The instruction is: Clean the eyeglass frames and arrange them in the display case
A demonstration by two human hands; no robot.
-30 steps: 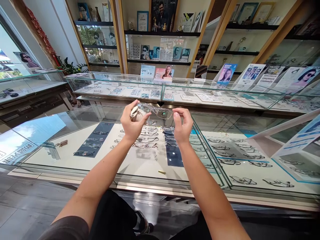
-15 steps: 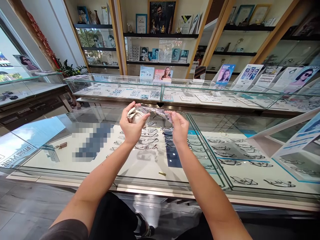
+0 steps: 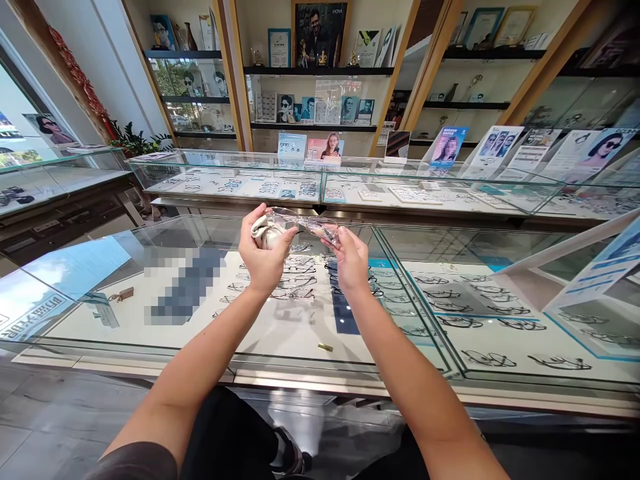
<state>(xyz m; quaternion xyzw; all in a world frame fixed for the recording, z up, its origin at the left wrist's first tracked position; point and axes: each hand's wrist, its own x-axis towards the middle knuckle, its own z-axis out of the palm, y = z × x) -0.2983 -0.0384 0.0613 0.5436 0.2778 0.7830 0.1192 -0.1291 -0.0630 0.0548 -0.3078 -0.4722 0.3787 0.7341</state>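
Observation:
A pair of thin-framed eyeglasses (image 3: 323, 228) with clear lenses is stretched between my two hands above the glass counter. My left hand (image 3: 264, 263) is closed around a bunched beige cloth (image 3: 267, 237) and grips the left end of the glasses, partly covering it. Thumb and fingers of my right hand (image 3: 353, 259) pinch the other end of the frame. Below them, inside the display case, lie rows of eyeglasses (image 3: 294, 291) and a dark blue panel (image 3: 345, 317). Where exactly the temple arms sit is hard to make out.
The glass-topped counter (image 3: 200, 339) spans the space before me, holding a small gold piece (image 3: 325, 347) and a brown tag (image 3: 125, 293). A slanted sign stand (image 3: 600, 267) rises at right. Farther back stand another display case (image 3: 360, 167) and wall shelves (image 3: 320, 70).
My right hand has shifted slightly left and down, still pinching the eyeglasses. The lenses now face the camera more and show more plainly. My left hand keeps its hold on the cloth.

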